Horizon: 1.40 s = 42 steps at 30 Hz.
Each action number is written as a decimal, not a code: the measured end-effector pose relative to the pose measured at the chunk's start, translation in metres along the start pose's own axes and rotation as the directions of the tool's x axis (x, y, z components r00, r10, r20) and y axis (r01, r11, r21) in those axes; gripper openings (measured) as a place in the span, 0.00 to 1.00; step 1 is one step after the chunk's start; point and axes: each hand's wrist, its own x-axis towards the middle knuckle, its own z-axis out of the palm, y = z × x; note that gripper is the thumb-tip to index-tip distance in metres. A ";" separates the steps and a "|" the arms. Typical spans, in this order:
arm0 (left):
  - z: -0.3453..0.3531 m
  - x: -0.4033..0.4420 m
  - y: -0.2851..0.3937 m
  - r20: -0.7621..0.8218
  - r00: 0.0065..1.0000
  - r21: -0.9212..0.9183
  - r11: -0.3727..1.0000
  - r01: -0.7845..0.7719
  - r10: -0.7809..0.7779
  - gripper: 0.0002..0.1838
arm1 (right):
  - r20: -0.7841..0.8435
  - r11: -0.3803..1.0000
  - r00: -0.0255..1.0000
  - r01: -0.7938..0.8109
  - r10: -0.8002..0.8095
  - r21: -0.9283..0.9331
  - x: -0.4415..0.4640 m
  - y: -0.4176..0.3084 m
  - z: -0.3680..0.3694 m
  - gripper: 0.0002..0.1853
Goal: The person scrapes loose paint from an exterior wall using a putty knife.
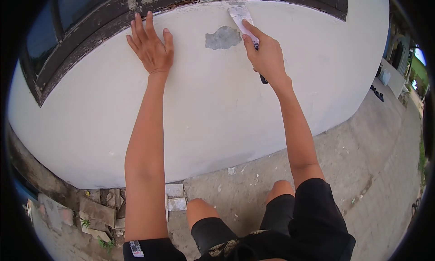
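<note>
My right hand (266, 52) is closed round the dark handle of a putty knife (241, 20), index finger stretched along its blade. The blade is smeared whitish and lies against the white wall (204, 102), just under the window frame. Left of the blade, a grey patch (223, 37) of bare surface shows where the white coat is gone. My left hand (152, 45) rests flat on the wall with fingers spread, its fingertips at the lower edge of the dark wooden window frame (90, 39). Nothing is in that hand.
Broken tiles and slabs (97, 211) lie at the wall's foot on the left, with pale tile pieces (176, 197) beside them. Concrete ground (344, 179) with small white flakes stretches below and to the right. Dark footwear (377, 93) lies farther right.
</note>
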 end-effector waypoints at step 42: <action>-0.001 -0.004 -0.001 0.002 1.000 -0.025 1.000 0.001 -0.001 0.34 | -0.039 0.987 0.992 0.114 -0.119 -0.110 0.009 -0.026 0.014 0.21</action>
